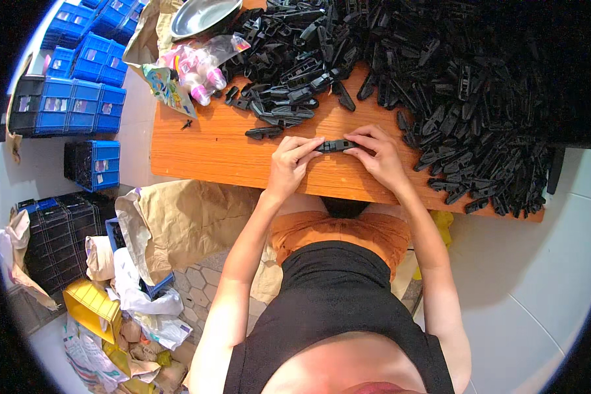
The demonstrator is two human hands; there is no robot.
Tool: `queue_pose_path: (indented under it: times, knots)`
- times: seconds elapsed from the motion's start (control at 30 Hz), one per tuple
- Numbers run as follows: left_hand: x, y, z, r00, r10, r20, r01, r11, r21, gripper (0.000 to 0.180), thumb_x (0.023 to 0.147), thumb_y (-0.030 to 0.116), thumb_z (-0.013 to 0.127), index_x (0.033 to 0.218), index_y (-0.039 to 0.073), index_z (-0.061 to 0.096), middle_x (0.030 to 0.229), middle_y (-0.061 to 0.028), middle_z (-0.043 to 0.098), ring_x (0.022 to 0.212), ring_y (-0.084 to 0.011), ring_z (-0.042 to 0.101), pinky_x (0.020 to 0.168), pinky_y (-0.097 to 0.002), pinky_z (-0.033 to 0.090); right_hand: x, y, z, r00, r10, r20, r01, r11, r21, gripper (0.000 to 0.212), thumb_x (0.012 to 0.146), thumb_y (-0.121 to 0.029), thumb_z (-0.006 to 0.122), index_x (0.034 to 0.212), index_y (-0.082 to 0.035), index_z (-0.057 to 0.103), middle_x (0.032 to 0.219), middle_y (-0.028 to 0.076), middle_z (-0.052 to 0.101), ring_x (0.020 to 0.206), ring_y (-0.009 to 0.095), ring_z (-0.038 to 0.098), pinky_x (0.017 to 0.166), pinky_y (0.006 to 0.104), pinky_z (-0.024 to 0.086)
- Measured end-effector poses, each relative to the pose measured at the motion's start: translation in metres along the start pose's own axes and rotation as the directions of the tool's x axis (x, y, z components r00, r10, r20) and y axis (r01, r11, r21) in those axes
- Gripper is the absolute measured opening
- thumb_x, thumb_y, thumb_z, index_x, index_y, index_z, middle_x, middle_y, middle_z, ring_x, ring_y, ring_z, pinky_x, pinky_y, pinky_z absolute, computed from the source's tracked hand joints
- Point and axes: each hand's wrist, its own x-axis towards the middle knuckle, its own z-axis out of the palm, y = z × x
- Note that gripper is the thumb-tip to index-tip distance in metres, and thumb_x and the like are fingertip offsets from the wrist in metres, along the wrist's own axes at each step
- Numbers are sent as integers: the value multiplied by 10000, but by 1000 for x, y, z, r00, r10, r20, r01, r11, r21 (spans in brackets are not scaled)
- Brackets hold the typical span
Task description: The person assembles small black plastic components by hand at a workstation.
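Between my two hands, just over the front part of the wooden table [203, 154], is a small elongated black plastic part [335, 146]. My left hand [291, 161] pinches its left end with thumb and fingers. The right end is held the same way by my right hand [378, 152]. The part lies roughly level, and its middle shows between my fingertips. Beyond my hands, a smaller pile of similar black parts [285, 98] spreads over the table, while a much larger heap [453, 85] covers its far and right side.
A metal bowl [203, 16] and a clear bag with pink-and-white items [200, 69] sit at the table's far left. Blue crates [72, 105] are stacked along the left wall. A big brown paper sack [184, 223] stands by the table's front edge, near a yellow bin [93, 307].
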Motion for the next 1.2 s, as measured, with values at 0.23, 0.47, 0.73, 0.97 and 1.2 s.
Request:
queue_pose_path:
  times: [0.23,0.47,0.73,0.97,1.2]
  knots:
    - [1,-1,2,998,29,53,-26,998,-50,369,713,1,728,1068,103,714,950,-82,699,839,-236,618,751,-319,495,0,-8,5,998,-54,40,59,989,-136,295,707,-165,761,986,-80,715,919,18,642,898,209,554,796,350,348]
    - [-13,6,-16,990,57,127,-70,992,105,315,713,49,725,1026,76,709,921,-83,681,859,-274,580,792,-355,478,0,-18,0,966,-84,243,101,993,-57,351,717,-139,769,1049,-47,695,1007,113,642,930,274,581,887,389,445]
    - [-20,0,-93,986,-55,155,-6,930,368,242,695,33,720,936,51,703,899,-74,649,911,-283,559,819,-374,477,141,-48,-16,994,-11,111,11,1000,0,334,814,-151,721,1103,-4,643,1083,132,624,916,199,630,783,300,513]
    - [-6,-3,-98,976,-120,-183,203,809,551,396,745,87,700,1114,9,583,1125,-157,541,1058,-348,488,955,-442,389,240,-26,63,901,-364,238,435,766,-474,605,589,-392,822,1066,-72,633,1204,123,517,1164,333,469,962,422,414]
    - [46,3,-12,992,31,-125,44,830,556,701,705,399,771,1287,121,496,1335,-163,404,1323,-378,291,1080,-626,162,266,-19,117,880,-339,334,474,584,-658,919,494,-709,738,1270,-260,533,1265,94,484,1223,365,393,983,579,317]
